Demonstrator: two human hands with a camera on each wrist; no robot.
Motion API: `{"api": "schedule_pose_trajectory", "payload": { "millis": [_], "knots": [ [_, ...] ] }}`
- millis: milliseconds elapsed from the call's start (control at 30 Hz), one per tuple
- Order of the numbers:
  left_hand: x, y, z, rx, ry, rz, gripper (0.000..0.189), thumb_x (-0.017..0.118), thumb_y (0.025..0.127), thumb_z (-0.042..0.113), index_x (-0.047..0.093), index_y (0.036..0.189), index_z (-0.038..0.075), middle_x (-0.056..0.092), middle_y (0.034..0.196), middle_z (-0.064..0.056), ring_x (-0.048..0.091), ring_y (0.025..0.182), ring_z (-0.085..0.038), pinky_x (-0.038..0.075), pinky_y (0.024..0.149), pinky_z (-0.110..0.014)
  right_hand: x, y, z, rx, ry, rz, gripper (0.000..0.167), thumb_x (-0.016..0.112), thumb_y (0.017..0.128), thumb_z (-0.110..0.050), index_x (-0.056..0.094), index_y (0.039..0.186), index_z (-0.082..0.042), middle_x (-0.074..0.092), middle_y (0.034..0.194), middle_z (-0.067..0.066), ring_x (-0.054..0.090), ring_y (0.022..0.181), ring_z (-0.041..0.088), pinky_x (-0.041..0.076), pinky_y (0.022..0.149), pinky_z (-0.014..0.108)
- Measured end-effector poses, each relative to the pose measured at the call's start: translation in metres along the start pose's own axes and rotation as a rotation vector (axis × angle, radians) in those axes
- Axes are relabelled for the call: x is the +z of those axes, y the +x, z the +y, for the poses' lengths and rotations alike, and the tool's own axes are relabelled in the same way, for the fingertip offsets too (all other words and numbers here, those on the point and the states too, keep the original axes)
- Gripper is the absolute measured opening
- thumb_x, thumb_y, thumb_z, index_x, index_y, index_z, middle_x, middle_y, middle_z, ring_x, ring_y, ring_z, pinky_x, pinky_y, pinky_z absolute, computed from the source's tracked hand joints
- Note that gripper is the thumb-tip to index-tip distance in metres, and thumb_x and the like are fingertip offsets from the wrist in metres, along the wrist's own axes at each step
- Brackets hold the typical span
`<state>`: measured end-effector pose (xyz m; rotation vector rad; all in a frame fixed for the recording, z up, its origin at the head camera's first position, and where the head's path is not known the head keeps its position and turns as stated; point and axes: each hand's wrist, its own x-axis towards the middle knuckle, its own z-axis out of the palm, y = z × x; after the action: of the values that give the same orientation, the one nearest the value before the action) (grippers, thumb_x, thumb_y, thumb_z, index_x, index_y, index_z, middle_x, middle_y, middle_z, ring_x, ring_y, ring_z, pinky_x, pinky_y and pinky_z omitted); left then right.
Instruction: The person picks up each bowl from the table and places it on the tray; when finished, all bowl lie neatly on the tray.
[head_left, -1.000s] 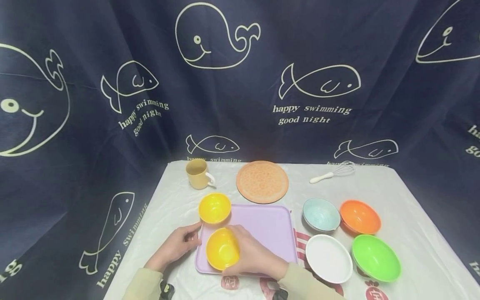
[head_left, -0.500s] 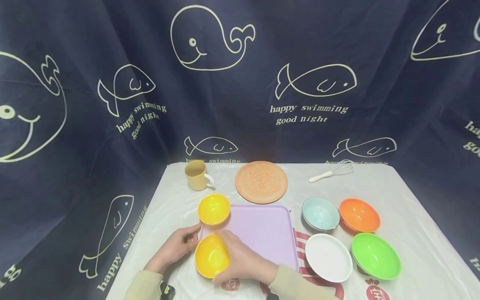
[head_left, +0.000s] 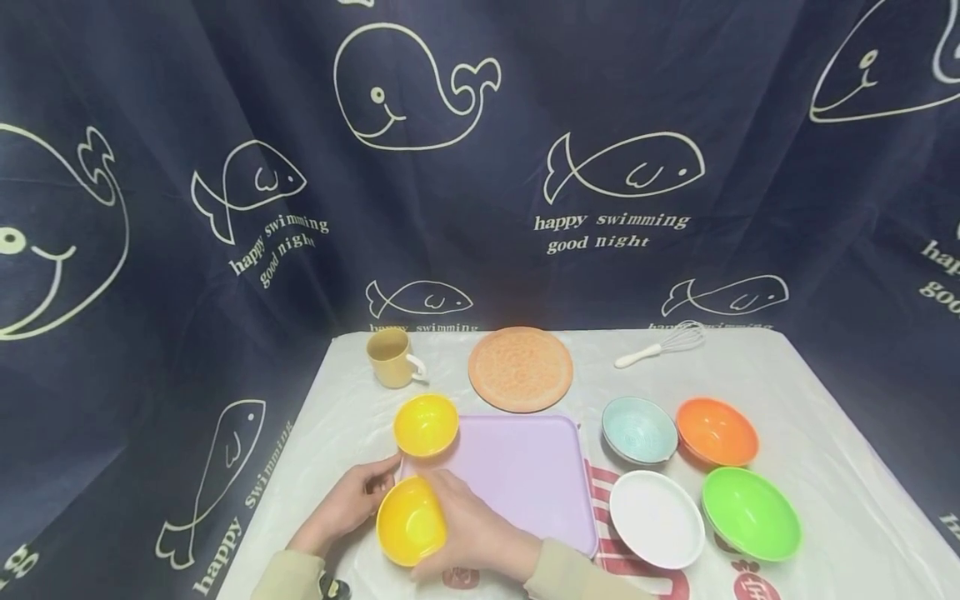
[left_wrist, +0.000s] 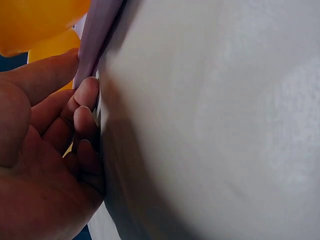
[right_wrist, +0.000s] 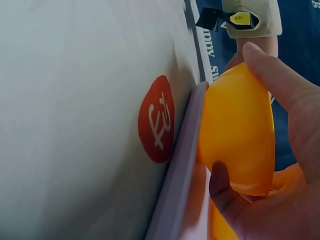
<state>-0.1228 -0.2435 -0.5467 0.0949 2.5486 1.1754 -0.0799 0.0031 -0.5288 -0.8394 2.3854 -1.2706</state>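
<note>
On white table [head_left: 750, 362] | lilac tray [head_left: 517, 475] | behind: navy fish-print curtain [head_left: 487, 212]

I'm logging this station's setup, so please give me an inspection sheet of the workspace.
Surface: white cover with red print.
Job's things: lilac tray; near yellow bowl and far yellow bowl at its left corners.
Clutter: mug, orange disc, whisk, pale blue bowl, orange bowl, white bowl, green bowl.
Hands: left hand pinches the tray's left edge; right hand grips the near yellow bowl.
Cables: nothing seen.
Surroundings: dark blue curtain with whale and fish drawings.
</note>
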Motion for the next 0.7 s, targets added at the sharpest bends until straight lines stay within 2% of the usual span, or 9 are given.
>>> {"api": "schedule_pose_trajectory", "payload": {
  "millis": [200,433,600,700],
  "knots": [
    [0.0008,-0.0005,0.0007,-0.002,-0.015,0.002,0.059,0.076,0.092,0.017,0.060,0.149,0.016,0.062,0.087,0.002,0.055,0.080,-0.018,0.049,0.068,-0.029,0.0050,0.0027,-0.0004,-0.030,-0.053,0.014,0.134,0.099,0.063,-0.052,0.024,0.164,-0.007,0.037,0.160,0.006,0.041,0.143,0.022,0.038,0.118,0.044],
    [0.0030,-0.0018,0.0010,-0.001,-0.019,0.004,0.062,0.077,0.090,0.027,0.060,0.149,0.016,0.063,0.086,0.001,0.054,0.078,-0.019,0.048,0.070,-0.030,0.0067,0.0036,0.0011,-0.088,-0.110,0.015,0.129,0.097,0.065,-0.057,0.027,0.163,-0.010,0.039,0.156,0.003,0.042,0.140,0.019,0.040,0.117,0.040],
    [0.0022,0.0001,-0.0011,-0.001,-0.015,0.005,0.064,0.078,0.090,0.029,0.060,0.149,0.016,0.062,0.087,0.001,0.054,0.078,-0.018,0.048,0.067,-0.028,0.0039,0.0036,0.0000,-0.097,-0.132,0.017,0.139,0.097,0.064,-0.057,0.016,0.167,-0.009,0.034,0.162,0.007,0.038,0.146,0.022,0.037,0.119,0.043],
    [0.0013,0.0007,-0.0016,0.004,-0.013,0.005,0.063,0.078,0.090,0.026,0.059,0.149,0.015,0.063,0.087,0.002,0.055,0.078,-0.018,0.049,0.067,-0.028,-0.0030,0.0020,-0.0003,-0.113,-0.132,0.039,0.141,0.098,0.064,-0.055,0.013,0.168,-0.014,0.032,0.164,0.008,0.035,0.148,0.023,0.035,0.119,0.048]
  ]
}}
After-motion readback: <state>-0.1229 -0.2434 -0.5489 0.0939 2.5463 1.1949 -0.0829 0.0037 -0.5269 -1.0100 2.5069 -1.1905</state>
